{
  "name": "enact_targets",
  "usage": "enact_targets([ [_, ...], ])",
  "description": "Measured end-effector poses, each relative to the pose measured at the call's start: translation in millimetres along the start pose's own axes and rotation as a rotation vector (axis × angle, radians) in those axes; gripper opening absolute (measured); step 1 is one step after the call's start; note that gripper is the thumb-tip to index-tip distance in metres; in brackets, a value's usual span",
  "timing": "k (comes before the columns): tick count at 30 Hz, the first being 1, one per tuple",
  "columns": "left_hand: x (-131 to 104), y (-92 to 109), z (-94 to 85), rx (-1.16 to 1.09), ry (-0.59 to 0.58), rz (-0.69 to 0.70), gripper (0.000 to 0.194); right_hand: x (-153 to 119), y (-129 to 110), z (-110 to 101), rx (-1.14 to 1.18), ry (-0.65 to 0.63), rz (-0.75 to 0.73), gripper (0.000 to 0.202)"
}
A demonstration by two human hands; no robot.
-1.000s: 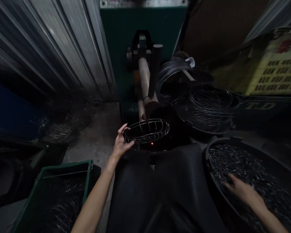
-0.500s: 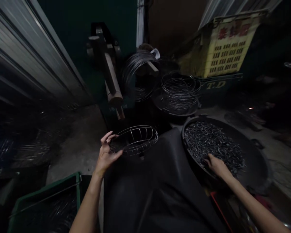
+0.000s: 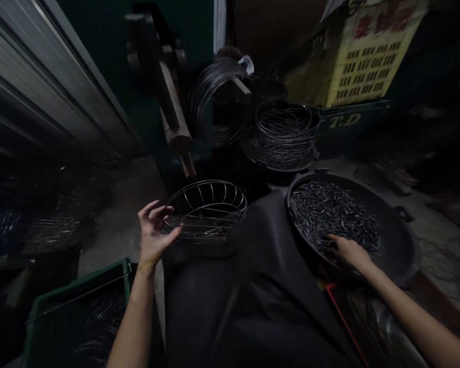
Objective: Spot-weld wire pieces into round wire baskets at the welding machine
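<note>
wire basket (image 3: 206,209) in left hand (image 3: 153,239)

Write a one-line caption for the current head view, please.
Left hand holding a round wire frame, right hand at the metal pieces in a dark basin.

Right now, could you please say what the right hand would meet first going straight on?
The right hand would probably meet the small metal pieces in the dark basin, though depth is unclear.
</note>
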State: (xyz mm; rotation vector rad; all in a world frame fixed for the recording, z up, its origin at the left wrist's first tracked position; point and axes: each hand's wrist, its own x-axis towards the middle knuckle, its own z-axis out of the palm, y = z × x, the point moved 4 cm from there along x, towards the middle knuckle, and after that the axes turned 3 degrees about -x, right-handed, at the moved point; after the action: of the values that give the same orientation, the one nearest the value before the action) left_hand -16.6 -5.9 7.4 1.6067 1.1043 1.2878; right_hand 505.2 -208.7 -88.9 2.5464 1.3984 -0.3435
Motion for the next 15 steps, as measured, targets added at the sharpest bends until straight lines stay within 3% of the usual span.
enact_targets([
  [3, 2, 3, 4.8, 0.038, -0.004, 0.020, 0.076, -9, 5, -15, -0.048, 0.039, -0.049, 0.025],
  [8, 10, 21, 20.9, 0.244, -0.109, 0.136, 0.061, -11, -6, -47, 0.020, 0.297, -0.157, 0.026],
  [12, 14, 35, 28.6, 0.393, -0.178, 0.208, 0.054, -11, -29, -77, 0.199, 0.449, -0.090, 0.020],
  [15, 15, 38, 32.3, 0.433, -0.198, 0.213, 0.055, -18, -60, -100, 0.502, 0.459, -0.025, 0.015],
])
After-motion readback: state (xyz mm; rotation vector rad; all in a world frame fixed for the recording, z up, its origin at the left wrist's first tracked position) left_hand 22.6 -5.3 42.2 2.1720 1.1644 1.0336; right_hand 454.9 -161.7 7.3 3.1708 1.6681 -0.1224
